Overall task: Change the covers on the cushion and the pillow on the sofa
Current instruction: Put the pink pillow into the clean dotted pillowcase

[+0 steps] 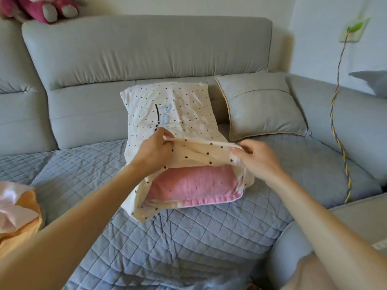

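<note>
**Open mouth, 2 pinches: where this could slip**

The pink pillow [194, 183] lies inside the dotted cover [173, 114], and only its near end shows through the cover's open mouth. Under the pillow is the quilted mat [167, 237] of the sofa [146, 49], and the pillow's far end leans up toward the backrest. The left hand [154, 150] pinches the upper hem of the mouth above the pillow's near left corner, fingers curled on the cloth. The right hand [256, 158] pinches the same hem above the near right corner. The hem is lifted clear of the pillow.

Whether the cover is going on or coming off cannot be told from here. Either way the likely trouble is the same — only the top layer is held, so a pull could drag the whole pillow along the mat instead of sliding cloth over filling. 1 near corner of the pillow may catch in the cover's side seam and bunch it. A thin pinch could also slip off the hem. The grey cushion [266, 107], behind and right of the pillow, looks near enough to be knocked if the pillow swings — the orange and pink cloth [16, 210], well left of the pillow, does not.
</note>
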